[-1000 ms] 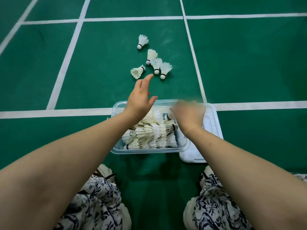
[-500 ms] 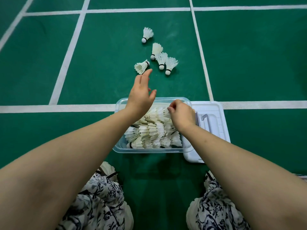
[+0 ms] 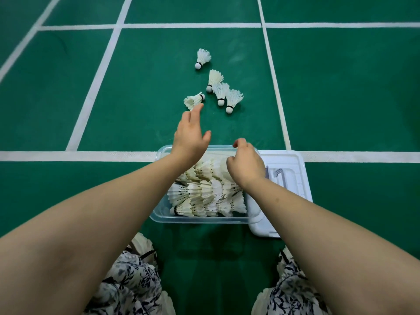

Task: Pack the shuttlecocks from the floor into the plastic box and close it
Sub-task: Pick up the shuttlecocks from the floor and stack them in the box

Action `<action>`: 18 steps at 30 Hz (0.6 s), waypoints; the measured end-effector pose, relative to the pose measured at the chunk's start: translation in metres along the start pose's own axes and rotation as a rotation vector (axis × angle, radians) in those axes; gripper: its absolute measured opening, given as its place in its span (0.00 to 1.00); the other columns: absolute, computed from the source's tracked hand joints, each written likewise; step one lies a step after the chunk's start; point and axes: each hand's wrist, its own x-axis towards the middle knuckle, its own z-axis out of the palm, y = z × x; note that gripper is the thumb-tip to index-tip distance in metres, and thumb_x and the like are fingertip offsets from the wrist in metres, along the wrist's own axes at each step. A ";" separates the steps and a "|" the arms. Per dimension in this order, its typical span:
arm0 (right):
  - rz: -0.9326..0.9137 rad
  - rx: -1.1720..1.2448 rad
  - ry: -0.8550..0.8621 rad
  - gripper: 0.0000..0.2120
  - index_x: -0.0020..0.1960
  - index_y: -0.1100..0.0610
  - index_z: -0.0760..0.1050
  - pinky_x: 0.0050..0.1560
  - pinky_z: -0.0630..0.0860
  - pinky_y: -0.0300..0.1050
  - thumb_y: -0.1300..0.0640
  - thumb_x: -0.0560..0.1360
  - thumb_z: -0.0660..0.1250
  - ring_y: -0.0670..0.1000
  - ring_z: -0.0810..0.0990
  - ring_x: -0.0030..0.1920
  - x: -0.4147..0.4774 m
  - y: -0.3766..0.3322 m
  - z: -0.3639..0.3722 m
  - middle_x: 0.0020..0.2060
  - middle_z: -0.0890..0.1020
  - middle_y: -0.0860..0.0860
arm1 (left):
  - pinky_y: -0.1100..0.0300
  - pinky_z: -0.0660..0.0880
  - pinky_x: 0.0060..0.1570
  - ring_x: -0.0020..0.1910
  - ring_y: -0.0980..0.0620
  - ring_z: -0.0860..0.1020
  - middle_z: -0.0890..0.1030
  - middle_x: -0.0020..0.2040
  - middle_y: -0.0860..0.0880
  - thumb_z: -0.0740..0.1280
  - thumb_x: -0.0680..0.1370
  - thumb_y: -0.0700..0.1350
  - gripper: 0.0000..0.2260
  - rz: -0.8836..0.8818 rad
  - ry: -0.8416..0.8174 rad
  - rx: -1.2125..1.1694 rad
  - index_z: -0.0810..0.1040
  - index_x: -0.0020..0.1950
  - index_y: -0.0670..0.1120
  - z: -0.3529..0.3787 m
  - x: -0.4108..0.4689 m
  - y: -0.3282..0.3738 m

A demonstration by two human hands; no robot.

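Observation:
A clear plastic box (image 3: pixel 200 219) sits on the green floor, filled with rows of white shuttlecocks (image 3: pixel 204 192). Its white lid (image 3: pixel 293 164) lies flat at the box's right side. Several loose shuttlecocks lie on the floor beyond the box; the nearest one (image 3: pixel 193 100) lies on its side, with a cluster (image 3: pixel 225 92) to its right and a single one (image 3: pixel 202 57) farther off. My left hand (image 3: pixel 189 135) stretches out open past the box's far rim, fingertips just short of the nearest shuttlecock. My right hand (image 3: pixel 246 163) hovers over the box's far right corner, fingers curled, holding nothing I can see.
White court lines (image 3: pixel 77 155) cross the green floor, one running under the box's far edge. My knees in patterned fabric (image 3: pixel 131 285) are at the bottom, on both sides of a gap in front of the box.
My left hand has reached farther forward over the box rim toward the nearest loose shuttlecock. My right hand has lifted slightly from the packed shuttlecocks to the box's far right corner.

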 end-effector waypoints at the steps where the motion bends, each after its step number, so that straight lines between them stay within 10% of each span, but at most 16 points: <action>1: -0.032 -0.003 0.022 0.18 0.65 0.56 0.66 0.47 0.68 0.47 0.60 0.75 0.57 0.58 0.74 0.58 0.003 -0.002 -0.005 0.62 0.73 0.55 | 0.52 0.68 0.60 0.62 0.44 0.69 0.67 0.64 0.42 0.64 0.75 0.43 0.29 0.001 0.004 0.007 0.56 0.74 0.48 0.000 0.006 0.000; 18: -0.145 0.041 -0.011 0.12 0.57 0.53 0.72 0.56 0.68 0.51 0.57 0.75 0.58 0.57 0.77 0.53 0.161 0.001 -0.004 0.50 0.80 0.52 | 0.33 0.57 0.68 0.76 0.43 0.45 0.45 0.77 0.47 0.70 0.63 0.68 0.50 -0.236 -0.255 0.277 0.41 0.74 0.61 0.094 0.174 -0.035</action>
